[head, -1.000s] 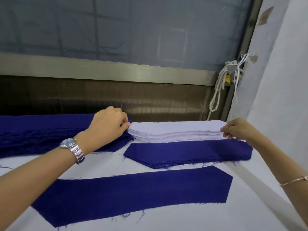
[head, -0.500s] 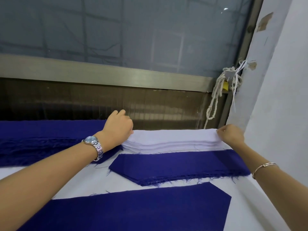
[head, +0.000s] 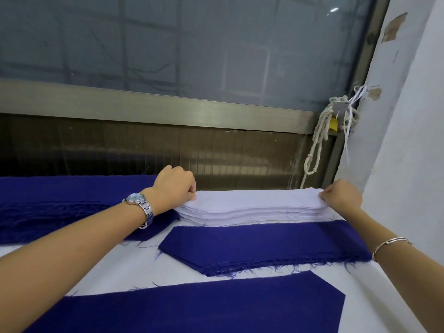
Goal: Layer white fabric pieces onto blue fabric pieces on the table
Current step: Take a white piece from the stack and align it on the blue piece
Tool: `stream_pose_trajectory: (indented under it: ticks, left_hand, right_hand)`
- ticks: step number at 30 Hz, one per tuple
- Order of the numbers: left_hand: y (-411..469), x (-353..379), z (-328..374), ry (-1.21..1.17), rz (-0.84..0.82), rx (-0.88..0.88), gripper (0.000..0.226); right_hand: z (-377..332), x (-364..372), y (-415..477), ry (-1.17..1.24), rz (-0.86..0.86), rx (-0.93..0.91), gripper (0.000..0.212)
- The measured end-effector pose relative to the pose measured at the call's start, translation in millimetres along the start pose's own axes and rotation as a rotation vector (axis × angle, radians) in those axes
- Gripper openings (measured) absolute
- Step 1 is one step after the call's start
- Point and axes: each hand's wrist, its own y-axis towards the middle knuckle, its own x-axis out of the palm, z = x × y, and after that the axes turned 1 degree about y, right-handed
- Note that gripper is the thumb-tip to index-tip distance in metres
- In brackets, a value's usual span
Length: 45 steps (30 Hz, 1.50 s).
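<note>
The white cloth stack (head: 252,207) looks smooth and matt, the blue cloth pieces (head: 264,246) matt with frayed, fuzzy edges, the wristwatch (head: 138,201) and bangle (head: 387,242) shiny metal, the window rail (head: 156,109) brushed metal, the rope (head: 314,150) rough.

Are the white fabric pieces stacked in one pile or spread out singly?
Stacked. The white pile shows many layered edges along its near side; the left hand and the right hand pinch its two ends.

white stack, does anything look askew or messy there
Slightly. On the white stack, layers step out unevenly at the left end, by the left hand, not flush. The blue stack in front has a frayed near edge with loose threads.
</note>
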Motion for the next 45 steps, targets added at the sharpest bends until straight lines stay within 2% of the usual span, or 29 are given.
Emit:
stream_pose_trajectory:
  ticks: [8,14,18,21,25,31,36,42,45]
  left_hand:
    - [3,-4,-1,0.018,-0.021,-0.002,0.015]
    - [6,-3,-2,0.078,-0.032,0.000,0.034]
    - [8,-1,-4,0.065,-0.057,0.000,0.037]
    - [8,0,-5,0.041,-0.070,-0.002,0.037]
    - [9,2,-8,-0.001,-0.076,-0.006,0.037]
    - [9,4,-10,-0.013,-0.076,0.006,0.035]
    - [10,3,-10,-0.008,-0.084,0.023,0.037]
    - [11,4,-10,-0.013,-0.105,0.040,0.040]
    - [11,5,-10,-0.016,-0.102,0.042,0.039]
  right_hand:
    - [-4,-2,0,0.015,-0.044,-0.106,0.019]
    - [5,1,2,0.171,-0.065,-0.208,0.010]
    - [6,1,3,0.199,-0.114,-0.230,0.038]
    - [4,0,2,0.173,-0.130,-0.294,0.047]
    - [4,-1,4,0.136,-0.126,-0.347,0.038]
    - [4,-5,3,0.092,0.035,-0.394,0.009]
    - [2,-10,-1,0.109,0.086,-0.498,0.020]
    - [7,-9,1,0.187,0.102,-0.440,0.014]
    - [11,-8,4,0.205,0.081,-0.441,0.019]
